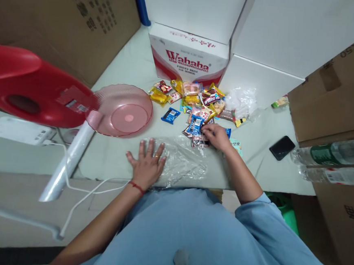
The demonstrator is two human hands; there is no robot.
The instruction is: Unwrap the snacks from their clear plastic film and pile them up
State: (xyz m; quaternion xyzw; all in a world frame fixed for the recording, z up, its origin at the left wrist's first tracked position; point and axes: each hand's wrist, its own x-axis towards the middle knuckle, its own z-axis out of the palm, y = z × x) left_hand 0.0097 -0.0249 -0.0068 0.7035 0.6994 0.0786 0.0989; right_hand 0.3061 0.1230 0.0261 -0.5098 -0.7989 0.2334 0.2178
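Note:
My left hand (147, 163) lies flat with fingers spread on the left edge of a clear plastic bag (183, 161) near the table's front edge. My right hand (215, 136) reaches forward, its fingers pinched on small snack packets (199, 139) at the near side of a pile of colourful snack packets (194, 99). A blue packet (195, 125) lies just left of those fingers. Another blue packet (170, 115) sits apart to the left of the pile.
A pink plastic plate (122, 111) is left of the pile. A Wahaha box (187, 55) and white boxes stand behind. A black phone (281, 147) and water bottles (331, 153) lie right. A red appliance (27, 88), a plastic roll (67, 160) and cables sit left.

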